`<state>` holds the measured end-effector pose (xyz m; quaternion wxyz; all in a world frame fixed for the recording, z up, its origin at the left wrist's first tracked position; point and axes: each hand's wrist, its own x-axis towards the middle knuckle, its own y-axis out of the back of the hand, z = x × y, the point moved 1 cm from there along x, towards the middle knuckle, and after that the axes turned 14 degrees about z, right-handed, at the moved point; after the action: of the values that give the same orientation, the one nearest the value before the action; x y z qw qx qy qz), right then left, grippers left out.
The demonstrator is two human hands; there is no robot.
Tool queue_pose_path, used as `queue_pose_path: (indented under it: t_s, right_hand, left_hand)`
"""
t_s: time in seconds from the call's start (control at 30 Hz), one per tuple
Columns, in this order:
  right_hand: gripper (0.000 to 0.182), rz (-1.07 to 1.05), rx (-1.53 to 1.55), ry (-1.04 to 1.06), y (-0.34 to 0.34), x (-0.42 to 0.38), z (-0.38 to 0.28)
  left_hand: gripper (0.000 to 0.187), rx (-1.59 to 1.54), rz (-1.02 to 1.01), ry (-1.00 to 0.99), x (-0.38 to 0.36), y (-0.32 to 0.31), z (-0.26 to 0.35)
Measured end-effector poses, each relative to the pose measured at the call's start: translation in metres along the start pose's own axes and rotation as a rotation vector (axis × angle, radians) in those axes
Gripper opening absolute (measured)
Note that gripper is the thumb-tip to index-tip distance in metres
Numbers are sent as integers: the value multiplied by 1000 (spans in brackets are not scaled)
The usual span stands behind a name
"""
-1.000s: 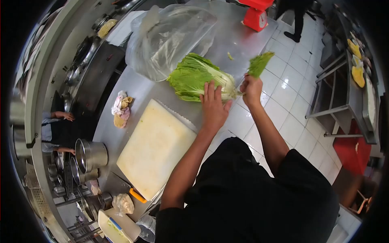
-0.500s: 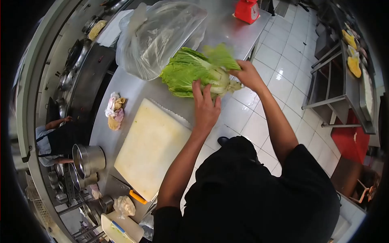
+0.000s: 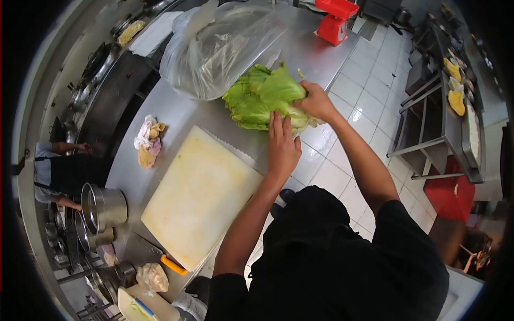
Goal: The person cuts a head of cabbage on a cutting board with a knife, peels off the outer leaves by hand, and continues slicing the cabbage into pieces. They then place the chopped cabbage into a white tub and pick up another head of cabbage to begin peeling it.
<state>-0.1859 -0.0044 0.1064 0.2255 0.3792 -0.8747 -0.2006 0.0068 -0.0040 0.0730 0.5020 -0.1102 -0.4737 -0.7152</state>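
A leafy green lettuce head point(image 3: 251, 99) lies near the table's edge, its pale base toward the right. My left hand point(image 3: 284, 144) rests on its near side with the fingers extended and pressed against the leaves. At the base end, my right hand point(image 3: 317, 101) pinches a broad green leaf point(image 3: 281, 85) that lies over the head. A clear plastic bag point(image 3: 214, 59) sits just beyond the lettuce. The white cutting board point(image 3: 201, 195) is nearer, beside my left forearm.
On the steel table point(image 3: 126, 179) are crumpled cloths point(image 3: 149, 142), an orange-handled knife point(image 3: 174, 265), a metal pot point(image 3: 110, 206) and a red scale point(image 3: 333, 27). Another person point(image 3: 75, 171) stands at the left. A shelf point(image 3: 431, 139) stands at the right.
The leaf in my right hand has swung left and now lies over the lettuce head. My left hand has shifted slightly right. The whole view has tilted a little.
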Motion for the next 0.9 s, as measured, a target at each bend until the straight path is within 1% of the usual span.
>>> queue_pose_path:
  t_s: [0.1, 0.13, 0.2, 0.23, 0.27, 0.3, 0.37, 0.4, 0.47, 0.5, 0.53, 0.57, 0.6, 0.7, 0.73, 0.8, 0.9]
  right_hand:
    - [29, 170, 525, -282, 4, -1, -3]
    - [18, 221, 594, -345, 0, 5, 10]
    - [21, 295, 890, -483, -3, 7, 16]
    - [22, 326, 1038, -561, -3, 5, 16]
    - [25, 243, 1136, -633, 0, 3, 15]
    - [24, 222, 1255, -682, -1, 2, 20]
    - [23, 190, 1486, -792, -4, -2, 39]
    - [21, 98, 1517, -880, -5, -10, 49]
    - [18, -95, 1578, -1060, -5, -26, 64]
    - [18, -179, 1517, -1086, 1, -29, 73]
    - [19, -262, 1462, -1111, 11, -33, 77]
    - [19, -338, 1411, -1148, 21, -42, 83]
    - [13, -302, 1308, -1156, 33, -45, 93]
    - [8, -189, 854, -934, 48, -27, 103]
    - [22, -215, 790, -847, 46, -17, 94]
    - [35, -325, 730, -646, 43, 5, 59]
    - [50, -333, 552, -317, 14, 21, 41]
  left_hand:
    - [64, 2, -5, 15, -2, 2, 2]
    - [64, -13, -19, 79, -1, 2, 2]
    - [63, -46, -34, 193, 7, -5, 6]
    - [65, -19, 19, 267, 15, -10, 10]
    - [69, 7, 70, 344, 24, -17, 16]
    - [73, 30, 120, 421, 34, -25, 23]
    - [84, 109, 220, 731, 64, -49, 35]
    - [89, 151, 263, 886, 73, -62, 41]
    - [97, 321, 210, 918, 77, -77, 37]
    - [101, 414, 183, 931, 78, -81, 30]
    - [99, 360, 240, 933, 78, -82, 28]
    - [98, 356, 249, 912, 71, -80, 24]
    - [97, 345, 261, 891, 64, -77, 19]
    - [93, 272, 319, 820, 64, -72, 12]
    - [92, 248, 331, 795, 62, -70, 13]
    - [91, 157, 378, 858, 65, -65, 18]
    - [90, 75, 423, 880, 69, -64, 17]
